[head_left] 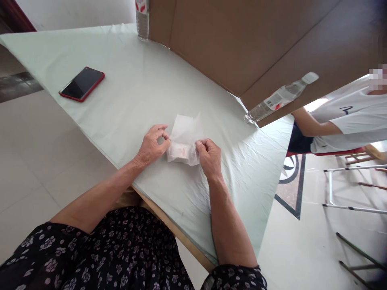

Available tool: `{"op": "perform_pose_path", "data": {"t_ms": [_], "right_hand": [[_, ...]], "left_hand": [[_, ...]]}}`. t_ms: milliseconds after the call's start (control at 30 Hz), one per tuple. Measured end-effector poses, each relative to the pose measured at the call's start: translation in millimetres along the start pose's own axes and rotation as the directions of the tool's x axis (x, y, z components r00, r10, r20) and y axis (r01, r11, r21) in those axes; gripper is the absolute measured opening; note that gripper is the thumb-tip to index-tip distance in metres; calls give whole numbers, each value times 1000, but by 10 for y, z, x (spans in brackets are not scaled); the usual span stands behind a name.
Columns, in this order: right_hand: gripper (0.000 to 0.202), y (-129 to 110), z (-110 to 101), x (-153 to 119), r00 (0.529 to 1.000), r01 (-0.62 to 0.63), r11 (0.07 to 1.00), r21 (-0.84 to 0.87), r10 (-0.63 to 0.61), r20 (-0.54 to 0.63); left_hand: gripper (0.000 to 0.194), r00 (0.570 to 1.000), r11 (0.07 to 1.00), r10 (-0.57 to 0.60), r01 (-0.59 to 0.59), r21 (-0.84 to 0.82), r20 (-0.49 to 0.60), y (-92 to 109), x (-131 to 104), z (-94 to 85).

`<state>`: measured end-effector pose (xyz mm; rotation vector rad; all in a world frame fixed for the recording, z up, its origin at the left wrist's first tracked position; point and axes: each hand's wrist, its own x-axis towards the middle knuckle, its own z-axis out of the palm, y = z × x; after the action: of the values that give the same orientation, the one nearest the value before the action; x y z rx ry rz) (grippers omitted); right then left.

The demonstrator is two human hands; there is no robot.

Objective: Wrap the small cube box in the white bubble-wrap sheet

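A sheet of thin, translucent white wrapping paper [187, 128] lies on the pale green tablecloth [127, 100] in front of me. Folded inside its near part is a small whitish block [180, 152] with faint reddish marks; the wrap blurs what it is. My left hand [153, 145] pinches the wrap's left edge between thumb and index finger, its other fingers loosely curled. On the opposite side, my right hand [209, 156] grips the right edge between thumb and bent fingers. The far flap of the wrap stands partly raised behind the block.
A phone in a red case [83, 83] lies at the left. A large brown cardboard panel [217, 44] stands across the back, with a water bottle [279, 98] leaning at its right end and another bottle [142, 20] at its left. A seated person [341, 117] is at the right.
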<state>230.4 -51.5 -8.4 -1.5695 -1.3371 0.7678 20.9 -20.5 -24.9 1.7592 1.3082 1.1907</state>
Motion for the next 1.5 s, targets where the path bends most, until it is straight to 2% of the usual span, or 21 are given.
{"op": "perform_pose_path", "data": {"t_ms": [100,167,300,400,533,667,733,800,867,967,1067,1167,1267,1367,1500], "right_hand": [[17,66,-26,32,999,-19,1000,-7,19,-46],[14,126,-37,57,997,-39,999,-7,39,-60],[23,269,-29,109,989,-46,999,27,49,-136],[28,362,-8,135,978,-4,1000,19,8,-209],[31,419,23,141,968,28,999,26,-21,-251],[31,435,35,134,963,39,999,13,-34,-266],[31,446,34,135,966,50,999,20,-43,-256],[32,458,32,140,967,58,998,29,-49,-250],[32,469,33,144,967,60,998,31,-50,-251],[31,477,42,149,964,54,998,31,-44,-261],[31,480,52,152,963,59,998,38,-47,-265],[30,485,54,157,964,75,997,29,-65,-260],[29,491,52,163,961,80,997,2,-77,-264],[29,489,47,167,959,76,997,5,-72,-275],[28,460,39,161,962,64,998,21,-56,-267]], "left_hand": [[3,995,995,-70,75,67,-76,-59,35,-19],[9,988,988,-111,121,93,-106,-89,48,-30],[27,983,992,-88,101,77,-163,-73,32,-44],[32,985,993,22,-2,117,-173,16,-6,-64],[27,964,954,229,-195,227,-137,173,-67,-95],[25,896,865,443,-440,241,44,307,-106,-86],[28,861,829,474,-507,235,184,367,-97,-63],[35,853,827,417,-499,259,314,414,-66,-42],[45,879,846,289,-419,328,378,428,-22,-42],[56,937,862,65,-226,453,343,353,24,-110],[57,956,873,-43,-105,476,291,189,-9,-233],[55,962,888,12,-136,440,274,44,-98,-317],[51,973,894,68,-158,419,222,7,-144,-305],[38,974,905,139,-198,376,178,70,-115,-240],[16,946,903,267,-312,295,183,223,-128,-226]]}}
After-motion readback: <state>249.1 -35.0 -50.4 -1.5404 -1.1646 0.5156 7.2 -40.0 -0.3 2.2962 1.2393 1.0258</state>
